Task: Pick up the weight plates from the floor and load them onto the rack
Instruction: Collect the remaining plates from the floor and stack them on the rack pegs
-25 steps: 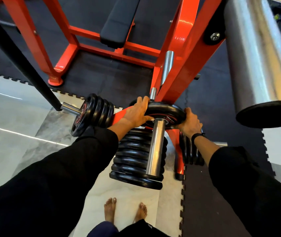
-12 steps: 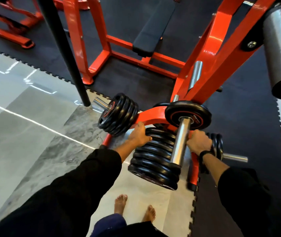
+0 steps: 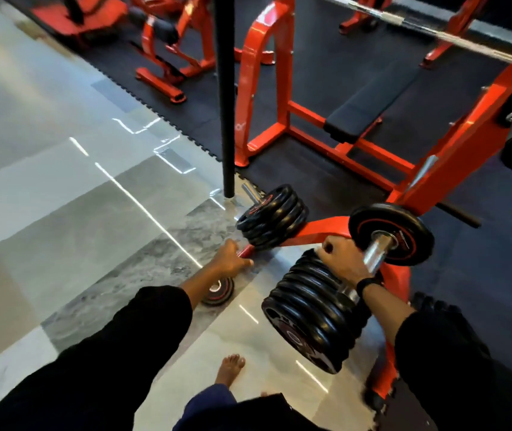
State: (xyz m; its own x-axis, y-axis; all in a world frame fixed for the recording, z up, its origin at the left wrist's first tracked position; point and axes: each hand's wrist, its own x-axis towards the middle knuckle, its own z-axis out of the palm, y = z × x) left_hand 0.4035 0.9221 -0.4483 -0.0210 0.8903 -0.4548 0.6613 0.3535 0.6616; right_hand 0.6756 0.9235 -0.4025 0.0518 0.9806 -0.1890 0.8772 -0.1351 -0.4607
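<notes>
Bracing my right hand (image 3: 343, 262), clenched round the rack's chrome peg (image 3: 378, 251), I lower my relaxed, empty left hand (image 3: 230, 259) toward the small weight plate (image 3: 219, 292) lying flat on the tile floor (image 3: 62, 213); I should hook fingers under its rim.

Far right: orange bench frame (image 3: 267, 98) with black pad (image 3: 370, 107) on dark rubber matting (image 3: 320, 70). Black pole (image 3: 226, 98) upright at the matting's edge. Glossy grey tiled floor (image 3: 62, 188) left and near. Chrome barbell (image 3: 419, 24) far right. More orange equipment (image 3: 167, 54) far left.
</notes>
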